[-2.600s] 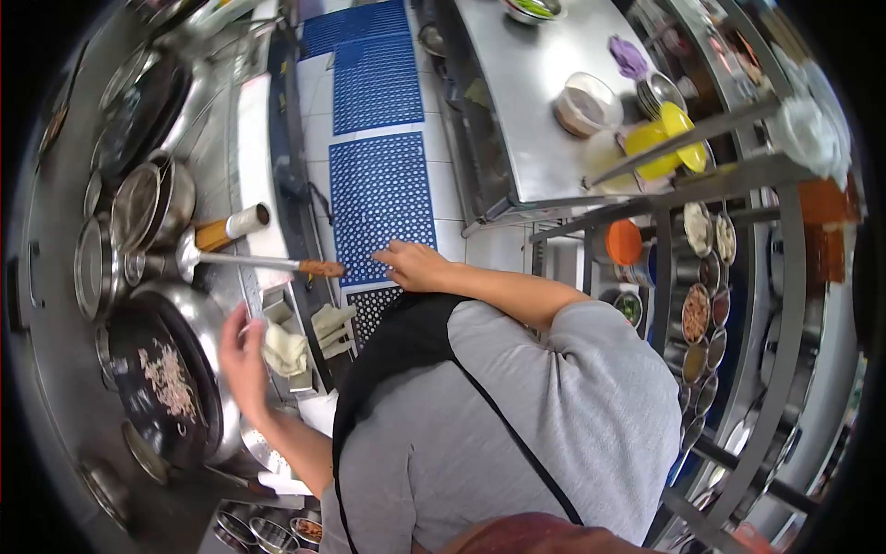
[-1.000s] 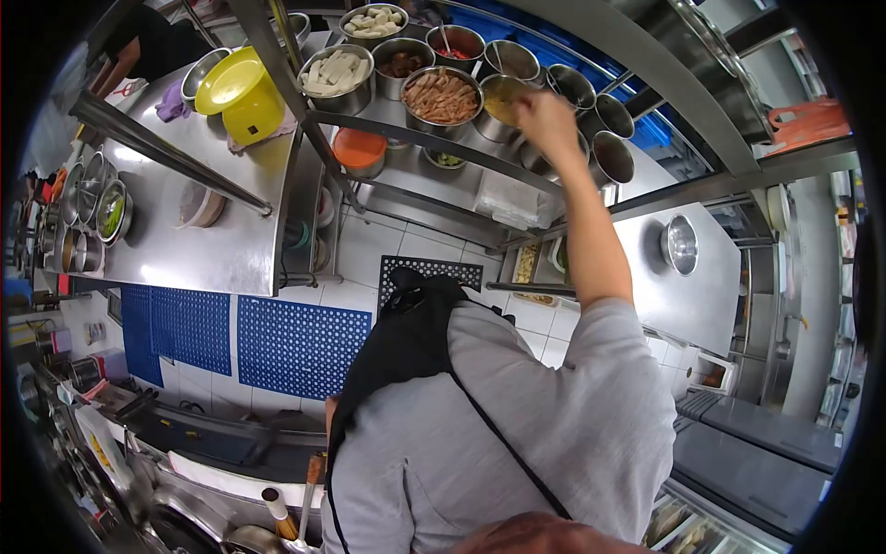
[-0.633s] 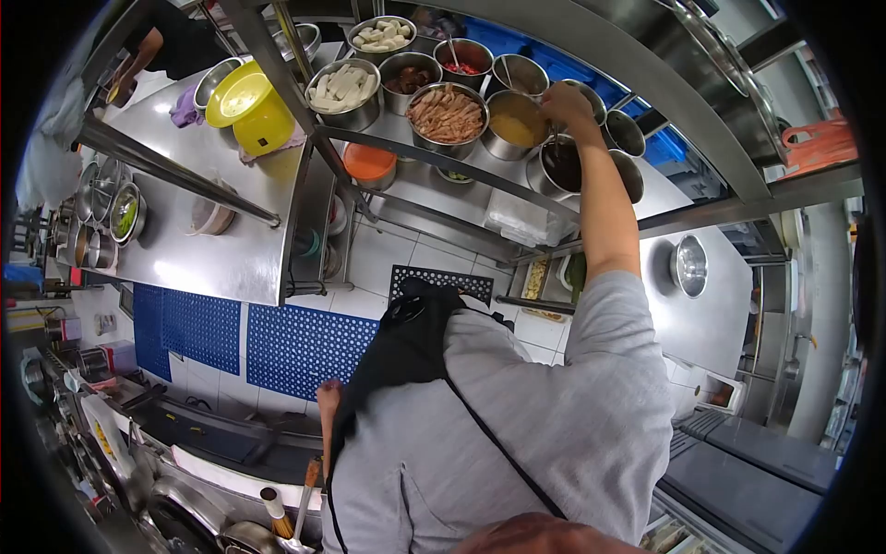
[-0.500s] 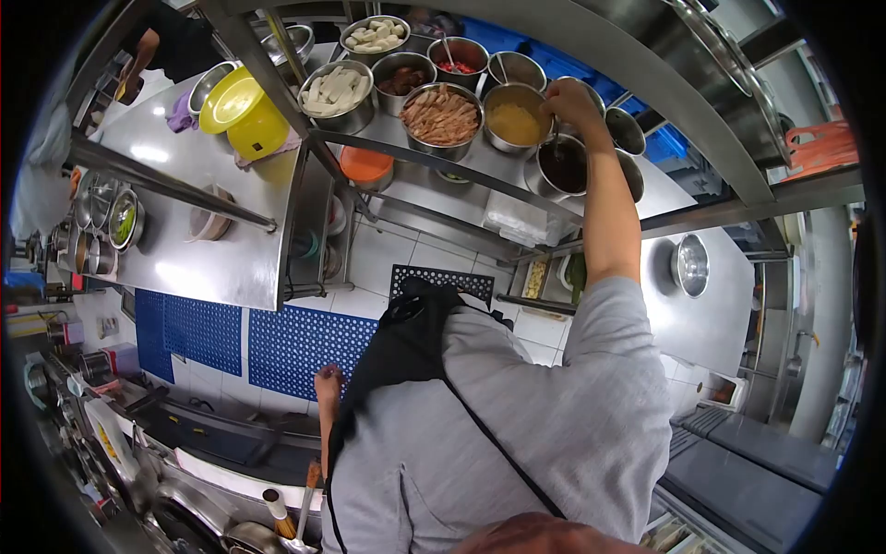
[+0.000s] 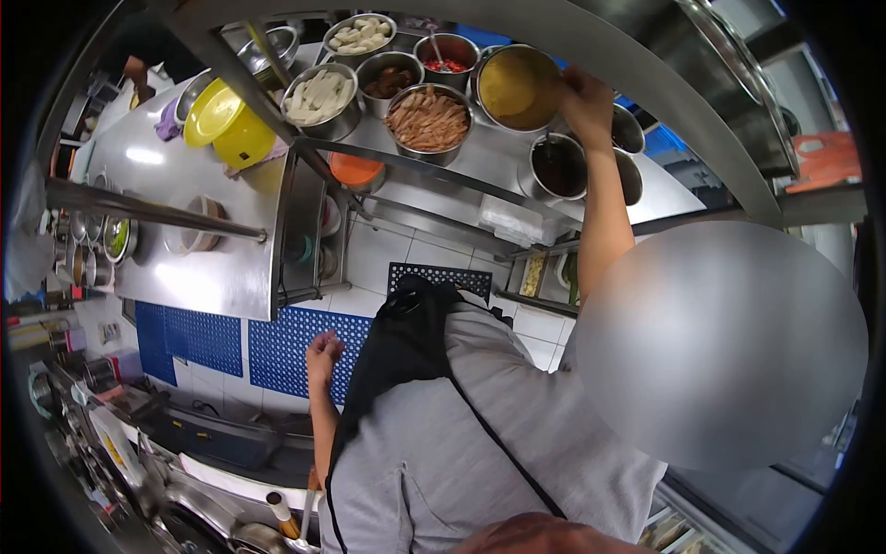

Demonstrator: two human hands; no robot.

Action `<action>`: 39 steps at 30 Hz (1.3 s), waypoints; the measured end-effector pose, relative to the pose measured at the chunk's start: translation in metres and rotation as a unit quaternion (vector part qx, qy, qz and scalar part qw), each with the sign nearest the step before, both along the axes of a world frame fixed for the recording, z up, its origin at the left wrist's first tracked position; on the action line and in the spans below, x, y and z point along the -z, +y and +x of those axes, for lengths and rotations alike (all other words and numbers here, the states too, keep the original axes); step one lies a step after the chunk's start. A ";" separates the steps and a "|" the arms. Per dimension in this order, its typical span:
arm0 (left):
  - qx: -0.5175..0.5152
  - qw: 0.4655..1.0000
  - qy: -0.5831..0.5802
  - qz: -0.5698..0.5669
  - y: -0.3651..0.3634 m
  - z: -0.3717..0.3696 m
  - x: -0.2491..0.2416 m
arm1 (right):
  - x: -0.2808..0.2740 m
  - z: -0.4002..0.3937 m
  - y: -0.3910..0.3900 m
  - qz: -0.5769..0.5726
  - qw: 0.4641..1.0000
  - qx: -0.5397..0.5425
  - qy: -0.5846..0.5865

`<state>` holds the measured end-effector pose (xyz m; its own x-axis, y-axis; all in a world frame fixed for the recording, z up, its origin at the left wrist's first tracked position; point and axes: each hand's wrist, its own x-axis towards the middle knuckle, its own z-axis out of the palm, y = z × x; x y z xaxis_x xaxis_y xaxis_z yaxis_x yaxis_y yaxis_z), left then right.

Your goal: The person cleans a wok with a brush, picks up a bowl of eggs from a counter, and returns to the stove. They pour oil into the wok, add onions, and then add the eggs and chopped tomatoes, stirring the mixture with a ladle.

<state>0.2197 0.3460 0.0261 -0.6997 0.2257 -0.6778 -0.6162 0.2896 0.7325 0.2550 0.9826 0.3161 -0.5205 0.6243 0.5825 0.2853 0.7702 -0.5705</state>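
The left hand point(image 5: 323, 354) hangs loosely curled and empty near the blue mat point(image 5: 277, 343). On the shelf, the right hand point(image 5: 585, 92) grips the rim of the yellow-sauce bowl point(image 5: 517, 87), tilting it; lifting it level would likely prevent spills onto the dark-sauce pot point(image 5: 557, 168).

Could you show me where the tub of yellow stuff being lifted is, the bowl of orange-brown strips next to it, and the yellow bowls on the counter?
tub of yellow stuff point(image 5: 513, 85), head view, on its yellow contents.
bowl of orange-brown strips point(image 5: 427, 119), head view, on the heap of strips.
yellow bowls point(image 5: 221, 122), head view, on the upper bowl's inside.
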 end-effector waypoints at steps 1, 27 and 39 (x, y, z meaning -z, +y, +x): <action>-0.017 0.999 -0.008 0.032 0.017 -0.002 -0.021 | -0.005 0.000 -0.010 0.052 0.999 0.005 -0.010; -0.656 0.628 0.307 0.284 0.016 0.218 -0.199 | 0.058 -0.064 -0.508 -0.255 0.415 -0.797 -0.357; -0.817 0.224 0.530 0.039 -0.053 0.453 -0.235 | 0.003 0.119 -0.677 -0.038 0.125 -0.929 -0.347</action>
